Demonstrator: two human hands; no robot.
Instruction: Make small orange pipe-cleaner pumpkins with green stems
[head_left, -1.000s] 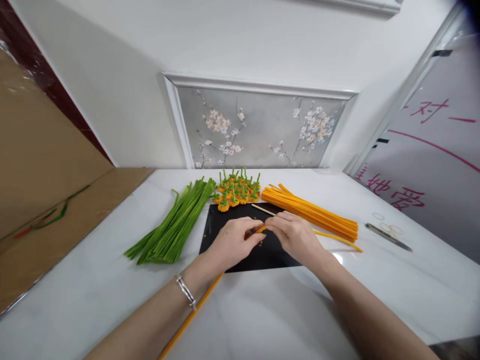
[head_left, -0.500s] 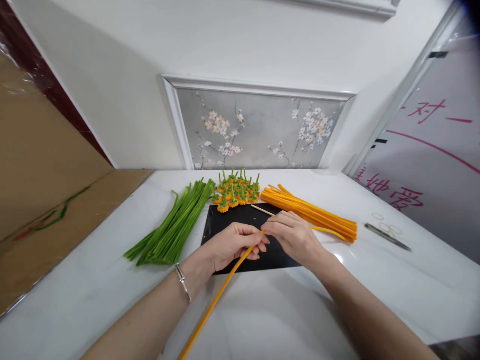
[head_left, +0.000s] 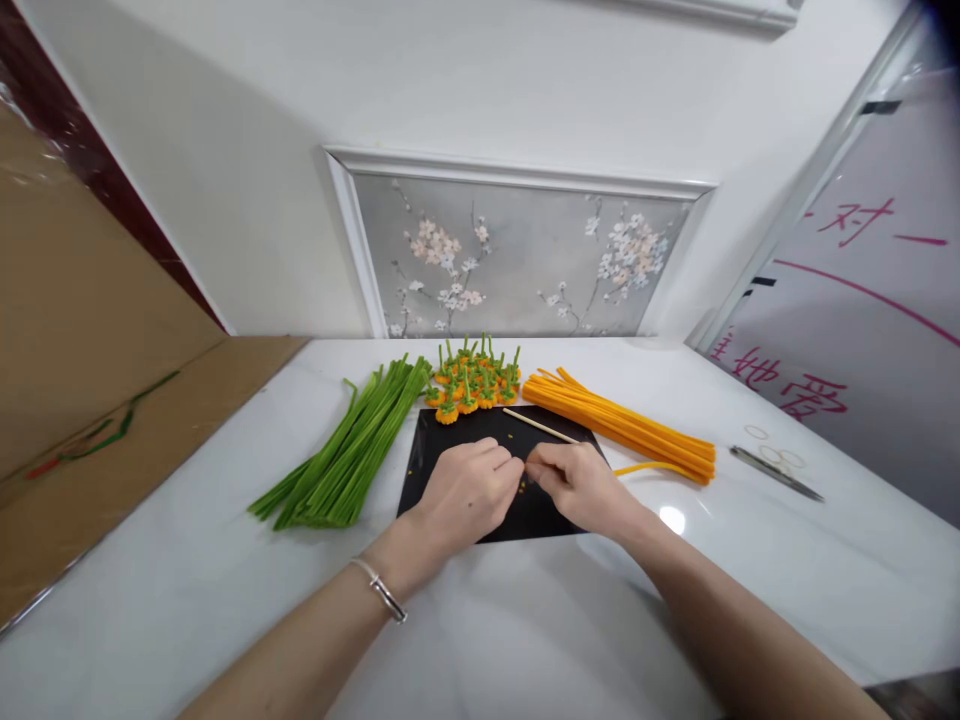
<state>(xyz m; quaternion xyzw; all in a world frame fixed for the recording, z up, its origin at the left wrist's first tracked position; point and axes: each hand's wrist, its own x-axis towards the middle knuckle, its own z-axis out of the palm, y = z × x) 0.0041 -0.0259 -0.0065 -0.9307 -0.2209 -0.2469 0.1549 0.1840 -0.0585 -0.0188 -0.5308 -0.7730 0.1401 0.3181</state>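
My left hand (head_left: 469,490) is closed, back upward, over the black mat (head_left: 435,440). Its fingertips meet those of my right hand (head_left: 581,485), which is pinched together. Whatever lies between the fingers is hidden; no orange strand shows there at this moment. Small orange fuzz bits (head_left: 523,488) dot the mat by the fingertips. Just beyond my right hand a thin wooden stick (head_left: 540,425) lies across the mat. To its right rests a bundle of orange pipe cleaners (head_left: 622,420), with one loose orange pipe cleaner (head_left: 649,466) curving out in front.
A bundle of green pipe cleaners (head_left: 352,450) lies on the left. Several small orange flowers with green stems (head_left: 472,385) stand behind the mat. At the right are a slim pointed metal tool (head_left: 776,472) and pale rings (head_left: 780,457). Cardboard (head_left: 112,430) borders the table's left side.
My left hand has turned over, back up, and my right hand has drawn in lower. The long orange pipe cleaner trailing toward the lower left is out of sight. More fuzz shows on the mat.
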